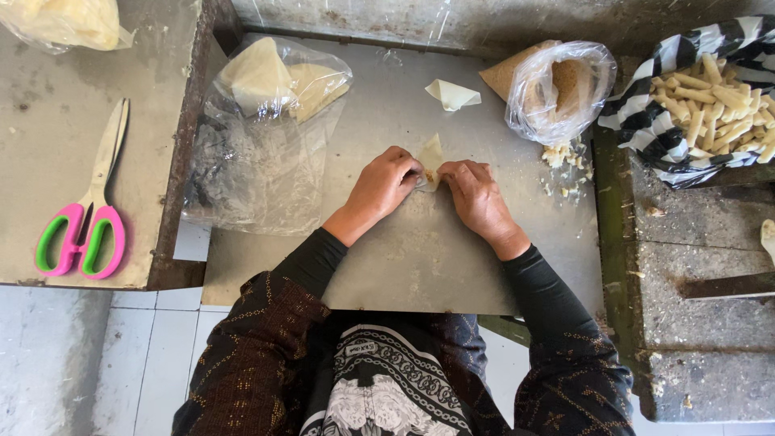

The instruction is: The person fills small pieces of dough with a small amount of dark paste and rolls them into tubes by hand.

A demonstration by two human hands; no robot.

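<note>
- The metal work sheet (420,258) runs from the back wall to its front edge just above the person's lap; its left edge meets a rusty raised lip beside the left table (48,145), and its right edge borders a rough concrete ledge (694,339).
- The bare stretch of sheet lies in front of and between the forearms; behind the hands there is also free room up to a folded wrapper (452,94) lying alone.
- On the left the room is narrowed by a clear plastic bag (250,153) holding pale wrapper sheets; on the right by a clear bag of brown filling (565,85), with pale crumbs (565,165) scattered just before it.
- The left hand (383,187) is curled, fingertips pinching the left side of the pastry wrapper (432,153).
- The right hand (476,194) is likewise curled, fingers pressing the wrapper's right side.
- The wrapper sits mid-sheet between both hands: thin, pale cream, its pointed corner standing up behind the fingers, a speck of brown filling at the fold.
- Pink-and-green scissors (81,226) lie well apart on the left table; finished pale rolls (718,105) fill a striped bag at the far right.
</note>
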